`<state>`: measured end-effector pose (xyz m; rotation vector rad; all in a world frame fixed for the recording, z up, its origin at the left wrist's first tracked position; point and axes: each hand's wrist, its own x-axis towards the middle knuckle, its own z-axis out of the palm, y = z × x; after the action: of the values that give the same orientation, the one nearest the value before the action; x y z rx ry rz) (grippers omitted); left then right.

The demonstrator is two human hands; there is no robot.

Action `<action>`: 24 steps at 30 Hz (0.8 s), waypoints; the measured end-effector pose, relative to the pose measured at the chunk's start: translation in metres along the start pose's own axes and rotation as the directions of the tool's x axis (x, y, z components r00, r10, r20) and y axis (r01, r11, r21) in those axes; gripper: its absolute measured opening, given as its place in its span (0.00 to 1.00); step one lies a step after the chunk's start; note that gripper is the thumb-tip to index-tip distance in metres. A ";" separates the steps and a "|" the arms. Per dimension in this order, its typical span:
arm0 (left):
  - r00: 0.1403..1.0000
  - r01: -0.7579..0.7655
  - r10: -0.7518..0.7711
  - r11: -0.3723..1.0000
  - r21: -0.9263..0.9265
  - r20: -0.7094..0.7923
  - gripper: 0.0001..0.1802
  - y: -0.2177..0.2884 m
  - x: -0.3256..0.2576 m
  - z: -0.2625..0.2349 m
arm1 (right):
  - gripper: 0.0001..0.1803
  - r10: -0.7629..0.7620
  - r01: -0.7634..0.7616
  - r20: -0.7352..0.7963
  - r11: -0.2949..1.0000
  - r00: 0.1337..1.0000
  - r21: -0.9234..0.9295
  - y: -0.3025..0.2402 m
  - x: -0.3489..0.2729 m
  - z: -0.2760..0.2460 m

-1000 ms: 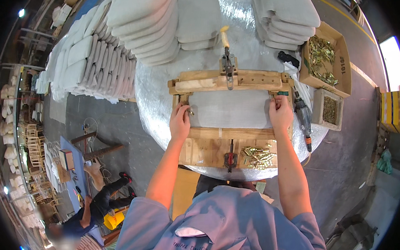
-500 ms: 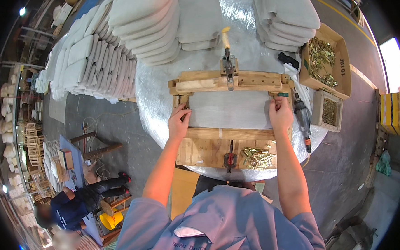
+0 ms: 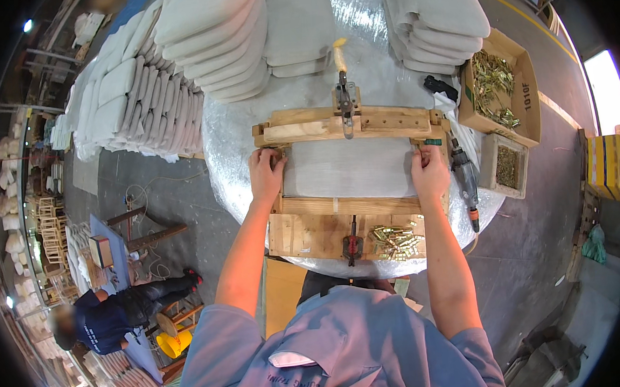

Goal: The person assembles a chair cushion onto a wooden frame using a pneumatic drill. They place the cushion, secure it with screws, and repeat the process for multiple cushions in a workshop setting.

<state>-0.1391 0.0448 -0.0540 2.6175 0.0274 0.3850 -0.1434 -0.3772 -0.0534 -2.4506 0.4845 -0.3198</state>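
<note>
- The left hand (image 3: 265,173) was at the left end of the grey padded panel (image 3: 349,169), its fingers bent over the edge of the wooden jig (image 3: 307,206); whether they pinched anything could not be told, as the fingertips were hidden.
- The right hand (image 3: 429,172) was at the panel's right end, fingers curled together; what, if anything, lay between them could not be told.
- The grey padded panel lay flat in the wooden jig, between the two hands; the upper clamp (image 3: 345,99) stood at the jig's far rail, the lower clamp (image 3: 353,246) on its near board.
- A pile of brass-coloured fittings (image 3: 394,242) lay on that near board, right of the lower clamp; a power driver (image 3: 466,182) lay just beside the jig's right side.
- Farther right stood a cardboard box (image 3: 528,108) of similar metal pieces; nearer the person, a small tray (image 3: 522,181) held smaller ones.
</note>
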 end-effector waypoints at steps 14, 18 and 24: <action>0.952 0.303 -0.305 0.941 -0.152 0.013 0.15 -0.002 0.002 0.017 | 0.12 0.007 -0.006 -0.009 1.000 1.000 0.022 -0.002 0.000 0.003; 0.945 0.327 -0.326 0.934 -0.145 0.033 0.16 0.006 0.005 0.017 | 0.12 0.000 0.000 -0.009 1.000 1.000 0.024 0.001 0.000 0.002; 0.946 0.324 -0.322 0.932 -0.160 0.037 0.20 0.014 0.003 0.010 | 0.12 0.030 -0.031 0.017 0.999 0.999 0.020 -0.003 0.001 0.000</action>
<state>-0.1343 0.0279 -0.0553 2.3947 0.4017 0.2457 -0.1420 -0.3754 -0.0521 -2.4221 0.5088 -0.2898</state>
